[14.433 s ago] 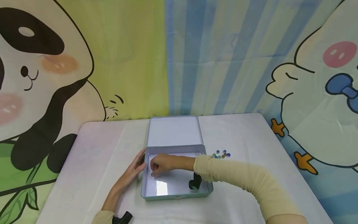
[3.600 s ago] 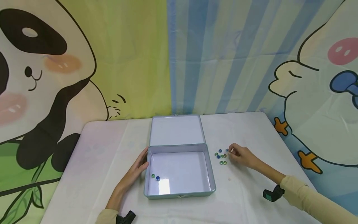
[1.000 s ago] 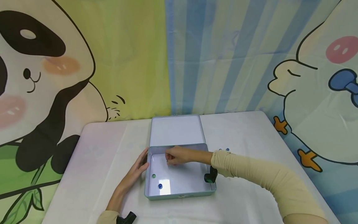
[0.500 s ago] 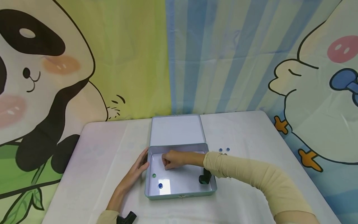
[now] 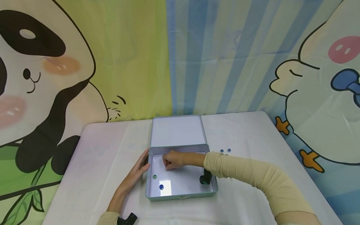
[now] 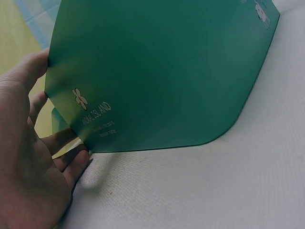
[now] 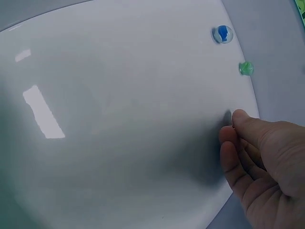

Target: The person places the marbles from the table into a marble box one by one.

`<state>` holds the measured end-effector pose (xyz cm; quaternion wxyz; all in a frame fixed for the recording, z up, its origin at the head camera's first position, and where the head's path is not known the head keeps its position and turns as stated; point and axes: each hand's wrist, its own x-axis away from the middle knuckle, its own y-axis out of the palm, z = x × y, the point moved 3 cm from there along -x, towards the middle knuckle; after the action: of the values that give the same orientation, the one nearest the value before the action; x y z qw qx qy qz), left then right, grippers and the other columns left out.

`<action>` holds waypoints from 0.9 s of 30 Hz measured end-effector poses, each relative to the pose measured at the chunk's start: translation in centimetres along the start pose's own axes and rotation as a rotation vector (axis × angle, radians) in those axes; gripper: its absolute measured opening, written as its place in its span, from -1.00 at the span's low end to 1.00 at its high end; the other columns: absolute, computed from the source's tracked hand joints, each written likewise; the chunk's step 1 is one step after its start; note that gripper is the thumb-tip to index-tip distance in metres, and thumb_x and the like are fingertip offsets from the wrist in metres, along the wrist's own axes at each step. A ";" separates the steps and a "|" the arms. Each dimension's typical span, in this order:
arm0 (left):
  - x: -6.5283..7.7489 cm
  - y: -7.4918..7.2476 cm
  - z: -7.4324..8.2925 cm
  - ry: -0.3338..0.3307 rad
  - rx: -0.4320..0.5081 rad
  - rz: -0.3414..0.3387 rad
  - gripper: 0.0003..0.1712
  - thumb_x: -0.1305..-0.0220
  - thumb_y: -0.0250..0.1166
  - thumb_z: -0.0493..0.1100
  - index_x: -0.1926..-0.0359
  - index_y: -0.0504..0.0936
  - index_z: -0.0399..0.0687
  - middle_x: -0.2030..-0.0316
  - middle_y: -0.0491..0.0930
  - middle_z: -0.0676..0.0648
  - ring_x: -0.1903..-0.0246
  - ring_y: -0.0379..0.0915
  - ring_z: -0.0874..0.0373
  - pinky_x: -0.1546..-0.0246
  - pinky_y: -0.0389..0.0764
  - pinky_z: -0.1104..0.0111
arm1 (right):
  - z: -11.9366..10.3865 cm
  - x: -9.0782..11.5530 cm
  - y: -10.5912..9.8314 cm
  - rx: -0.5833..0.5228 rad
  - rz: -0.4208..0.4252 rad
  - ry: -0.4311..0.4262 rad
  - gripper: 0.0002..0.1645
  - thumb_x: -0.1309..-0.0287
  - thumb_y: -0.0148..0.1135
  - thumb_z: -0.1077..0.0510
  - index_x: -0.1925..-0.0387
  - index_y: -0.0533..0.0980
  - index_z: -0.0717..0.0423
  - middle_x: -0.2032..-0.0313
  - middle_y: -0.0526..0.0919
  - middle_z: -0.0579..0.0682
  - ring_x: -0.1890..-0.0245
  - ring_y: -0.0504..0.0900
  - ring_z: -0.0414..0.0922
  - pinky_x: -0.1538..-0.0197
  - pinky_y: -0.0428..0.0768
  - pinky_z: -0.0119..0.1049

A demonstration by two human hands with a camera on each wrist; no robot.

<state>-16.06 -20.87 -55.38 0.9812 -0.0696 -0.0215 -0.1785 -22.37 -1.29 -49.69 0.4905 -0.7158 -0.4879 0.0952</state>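
Observation:
An open green tin box (image 5: pixel 181 197) with a white inside stands on the table. My right hand (image 5: pixel 174 160) is lowered inside it near the back left, thumb and forefinger pinching a small marble that the fingertips almost wholly hide. In the right wrist view the same hand (image 7: pixel 267 162) hovers over the white floor. Two marbles lie in the tin: a green one (image 5: pixel 155 177) by the left wall and a blue one (image 5: pixel 161 187) nearer the front. My left hand (image 5: pixel 137 170) rests its extended fingers against the tin's outer left wall; printed green metal (image 6: pixel 157 81) fills the left wrist view.
Right of the tin, a blue marble (image 5: pixel 222 150) and another blue marble (image 5: pixel 229 150) lie on the white tablecloth (image 5: pixel 247 134); the right sleeve (image 5: pixel 247 172) partly hides others. The lid (image 5: pixel 177 131) lies folded back behind the tin. A printed curtain (image 5: pixel 135 62) hangs behind.
Since 3.6 s ago my right hand has come from the marbles on the table into the tin, and the blue marble there has rolled frontward. Over the last half second almost nothing moves.

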 end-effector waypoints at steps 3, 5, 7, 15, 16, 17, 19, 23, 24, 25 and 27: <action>-0.1 0.0 -0.1 0.000 0.001 0.006 -0.30 -0.50 -0.05 -0.07 -0.50 -0.11 0.50 -0.55 -0.21 -0.15 -0.53 -0.37 -0.23 -0.38 -0.25 -0.35 | 0.1 0.4 -0.3 0.012 0.004 -0.006 -0.82 -0.16 0.35 0.13 0.29 0.52 0.12 0.44 0.61 -0.14 0.51 0.41 -0.40 0.43 0.41 -0.63; -0.1 0.0 -0.2 -0.006 0.003 0.004 -0.30 -0.50 -0.05 -0.06 -0.50 -0.11 0.51 -0.56 -0.21 -0.14 -0.53 -0.37 -0.22 -0.38 -0.25 -0.35 | 0.1 0.9 -0.6 0.018 0.005 -0.012 -0.77 -0.13 0.37 0.13 0.23 0.53 0.14 0.42 0.64 -0.09 0.50 0.41 -0.38 0.43 0.42 -0.62; -0.2 0.1 -0.2 -0.011 -0.001 0.003 -0.30 -0.50 -0.05 -0.05 -0.50 -0.11 0.52 -0.56 -0.21 -0.13 -0.53 -0.37 -0.22 -0.38 -0.25 -0.34 | 0.0 1.8 -1.1 0.010 0.005 -0.021 -0.70 -0.12 0.38 0.15 0.16 0.53 0.19 0.40 0.65 -0.05 0.49 0.43 -0.36 0.42 0.44 -0.61; 0.2 0.0 -0.1 -0.008 0.005 0.014 -0.30 -0.50 -0.05 -0.06 -0.50 -0.11 0.49 -0.55 -0.19 -0.13 -0.53 -0.37 -0.22 -0.38 -0.26 -0.35 | -1.5 7.5 -3.6 -0.047 0.010 -0.054 -0.67 -0.20 0.30 0.20 0.02 0.50 0.20 0.42 0.59 -0.12 0.45 0.46 -0.37 0.32 0.51 -0.58; 0.2 0.0 0.0 -0.007 0.004 0.012 -0.30 -0.50 -0.06 -0.06 -0.50 -0.11 0.49 -0.55 -0.19 -0.13 -0.53 -0.37 -0.22 -0.38 -0.26 -0.35 | -1.6 8.3 -3.8 -0.059 0.016 -0.055 -0.69 -0.20 0.30 0.20 0.03 0.51 0.18 0.42 0.58 -0.14 0.46 0.46 -0.38 0.32 0.51 -0.58; 0.2 -0.1 0.0 -0.006 0.002 0.009 -0.30 -0.50 -0.06 -0.06 -0.50 -0.12 0.49 -0.55 -0.19 -0.13 -0.53 -0.37 -0.22 -0.38 -0.25 -0.35 | -1.7 9.1 -3.9 -0.072 0.022 -0.057 -0.71 -0.20 0.30 0.21 0.04 0.51 0.17 0.43 0.58 -0.16 0.47 0.45 -0.39 0.33 0.51 -0.58; 0.2 -0.1 0.1 -0.002 -0.001 0.009 -0.30 -0.50 -0.06 -0.07 -0.51 -0.12 0.49 -0.55 -0.19 -0.14 -0.53 -0.37 -0.22 -0.38 -0.24 -0.35 | -1.9 10.7 -4.0 -0.103 0.034 -0.058 -0.74 -0.20 0.30 0.21 0.07 0.52 0.13 0.45 0.56 -0.19 0.50 0.44 -0.42 0.35 0.51 -0.59; 0.1 -0.1 0.2 0.004 -0.003 0.009 -0.30 -0.50 -0.06 -0.07 -0.51 -0.12 0.49 -0.55 -0.19 -0.14 -0.53 -0.35 -0.22 -0.39 -0.24 -0.34 | -2.2 13.6 -4.0 -0.186 0.057 -0.061 -0.78 -0.20 0.29 0.22 0.11 0.52 0.10 0.46 0.56 -0.21 0.51 0.44 -0.44 0.36 0.54 -0.57; 0.1 -0.1 0.2 0.004 -0.002 0.009 -0.30 -0.50 -0.06 -0.07 -0.51 -0.12 0.49 -0.55 -0.19 -0.15 -0.53 -0.36 -0.22 -0.39 -0.24 -0.34 | -2.2 14.3 -3.9 -0.209 0.060 -0.057 -0.79 -0.20 0.29 0.21 0.12 0.52 0.09 0.45 0.55 -0.23 0.50 0.45 -0.45 0.35 0.55 -0.57; 0.1 -0.1 0.2 0.003 -0.003 0.008 -0.30 -0.50 -0.06 -0.07 -0.51 -0.12 0.49 -0.55 -0.19 -0.15 -0.53 -0.36 -0.22 -0.39 -0.24 -0.34 | -2.2 14.9 -3.8 -0.231 0.066 -0.055 -0.80 -0.21 0.29 0.21 0.12 0.52 0.08 0.44 0.54 -0.24 0.49 0.46 -0.46 0.33 0.56 -0.57; 0.1 -0.1 0.1 0.000 -0.007 0.006 -0.30 -0.50 -0.06 -0.07 -0.51 -0.12 0.49 -0.55 -0.20 -0.15 -0.53 -0.36 -0.23 -0.38 -0.24 -0.35 | -2.1 16.3 -3.5 -0.265 0.081 -0.059 -0.81 -0.22 0.28 0.20 0.12 0.53 0.06 0.43 0.54 -0.25 0.47 0.46 -0.46 0.31 0.58 -0.56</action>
<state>-16.01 -20.93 -55.23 0.9815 -0.0732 -0.0206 -0.1754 -14.97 10.49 -40.26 0.3728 -0.7902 -0.4812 0.0706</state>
